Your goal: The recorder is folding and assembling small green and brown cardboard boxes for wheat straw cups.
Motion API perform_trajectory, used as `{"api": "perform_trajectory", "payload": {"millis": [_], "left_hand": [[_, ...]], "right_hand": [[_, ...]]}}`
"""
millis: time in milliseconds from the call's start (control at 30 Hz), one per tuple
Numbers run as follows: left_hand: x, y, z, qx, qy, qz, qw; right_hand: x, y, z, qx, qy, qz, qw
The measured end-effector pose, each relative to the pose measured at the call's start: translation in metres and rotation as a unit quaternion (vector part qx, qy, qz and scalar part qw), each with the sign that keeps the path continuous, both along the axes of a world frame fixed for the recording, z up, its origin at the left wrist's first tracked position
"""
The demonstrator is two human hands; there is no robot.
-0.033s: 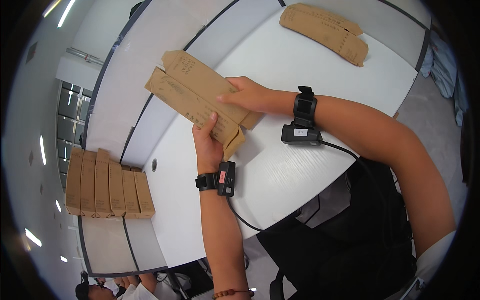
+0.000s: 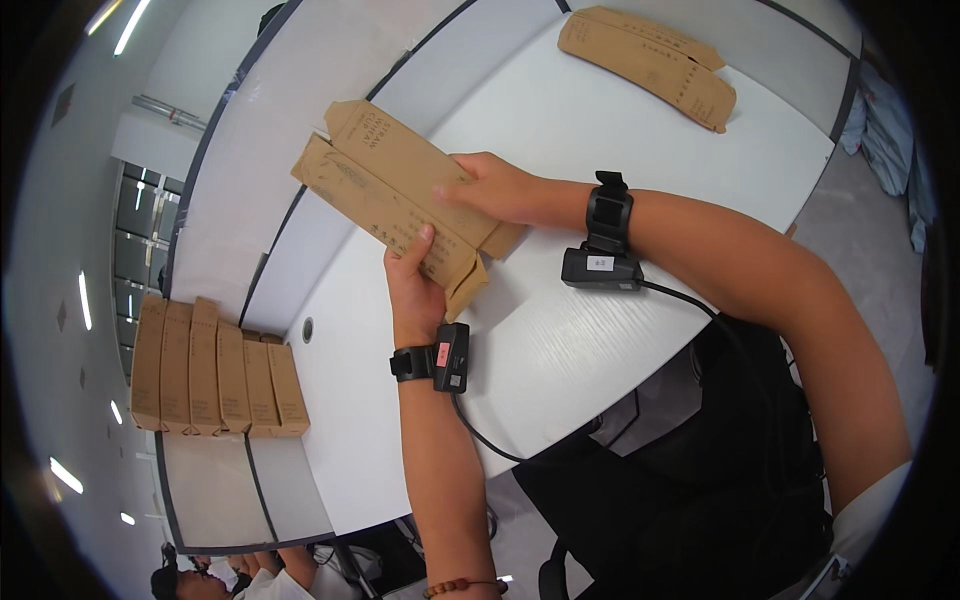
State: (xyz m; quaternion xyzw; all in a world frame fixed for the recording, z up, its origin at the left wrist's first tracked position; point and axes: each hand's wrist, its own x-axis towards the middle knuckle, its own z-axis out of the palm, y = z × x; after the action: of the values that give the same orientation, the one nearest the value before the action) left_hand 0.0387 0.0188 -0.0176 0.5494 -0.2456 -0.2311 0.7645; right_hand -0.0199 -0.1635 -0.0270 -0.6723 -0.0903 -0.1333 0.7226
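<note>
A brown cardboard box [image 2: 385, 185], partly flattened with printed panels and end flaps sticking out, is held tilted over the white desk. My left hand [image 2: 412, 280] grips its lower near edge, the thumb lying on the front panel. On the box's right side, my right hand [image 2: 490, 188] has its thumb across the printed face and its other fingers hidden behind. Another flattened cardboard box [image 2: 650, 65] lies by itself at the far right of the desk. Each of my wrists wears a strapped black device with a cable.
Several folded-up brown boxes [image 2: 205, 370] stand in a row at the desk's left end, beside a partition [image 2: 275, 170]. A round cable hole [image 2: 308, 329] pierces the white desk [image 2: 560, 350]. Another person [image 2: 230, 580] sits at lower left. Blue cloth [image 2: 890, 145] hangs at far right.
</note>
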Motion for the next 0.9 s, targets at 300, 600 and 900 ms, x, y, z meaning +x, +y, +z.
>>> {"api": "perform_trajectory", "payload": {"millis": [300,600,900], "left_hand": [[-0.012,-0.002,0.006,-0.014,0.017,0.015,1.0],[-0.016,-0.007,0.007,0.004,-0.011,0.001,1.0],[-0.028,-0.024,0.009,0.053,-0.285,0.222,0.931]], "right_hand": [[-0.01,0.006,0.006,0.079,0.094,0.053,0.991],[-0.005,0.006,-0.002,0.007,0.004,-0.022,1.0],[-0.015,0.01,0.008,-0.242,-0.215,-0.262,0.909]]}}
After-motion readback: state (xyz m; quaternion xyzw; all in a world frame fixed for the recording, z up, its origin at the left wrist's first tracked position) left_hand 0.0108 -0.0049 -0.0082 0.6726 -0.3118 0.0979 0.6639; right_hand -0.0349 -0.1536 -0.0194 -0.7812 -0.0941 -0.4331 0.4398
